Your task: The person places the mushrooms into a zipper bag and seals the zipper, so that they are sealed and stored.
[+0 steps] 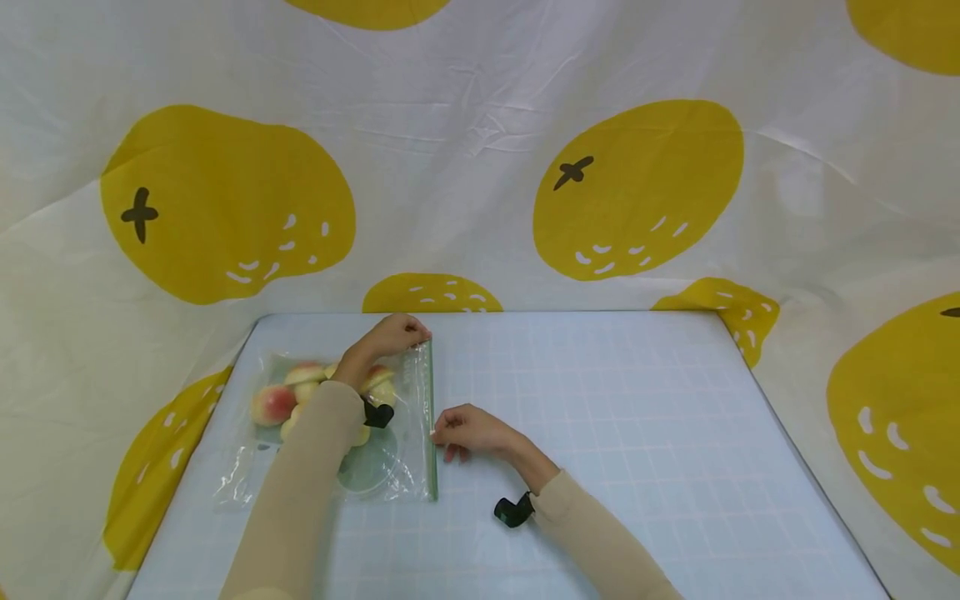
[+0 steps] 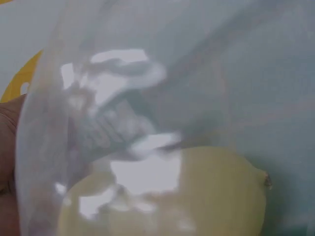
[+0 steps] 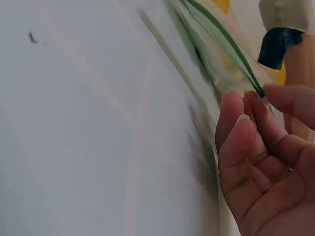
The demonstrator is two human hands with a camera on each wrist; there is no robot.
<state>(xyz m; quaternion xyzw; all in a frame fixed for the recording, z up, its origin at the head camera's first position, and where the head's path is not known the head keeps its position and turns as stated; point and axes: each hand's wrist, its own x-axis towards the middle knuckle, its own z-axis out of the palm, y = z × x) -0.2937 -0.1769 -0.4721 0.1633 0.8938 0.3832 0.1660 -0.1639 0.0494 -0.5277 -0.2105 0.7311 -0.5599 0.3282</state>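
Observation:
A clear zip bag [image 1: 407, 477] lies flat on the left of the table, its green zip edge [image 1: 432, 475] facing right. Inside are several fruits, among them a red-and-yellow peach [image 1: 273, 404]. Through the plastic, the left wrist view shows a pale yellow fruit [image 2: 221, 191] with a brown tip. My left hand [image 1: 392, 335] reaches across the bag and pinches the far end of the zip edge. Lower along that edge, my right hand [image 1: 476, 431] pinches the green strip between thumb and forefinger; its other fingers are loosely curled, as the right wrist view shows.
The bag rests on a table [image 1: 637, 417] covered with a pale blue checked cloth. Behind it hangs a white curtain [image 1: 465, 192] printed with large yellow fruits. Each wrist carries a small black camera, such as the right one [image 1: 513, 511].

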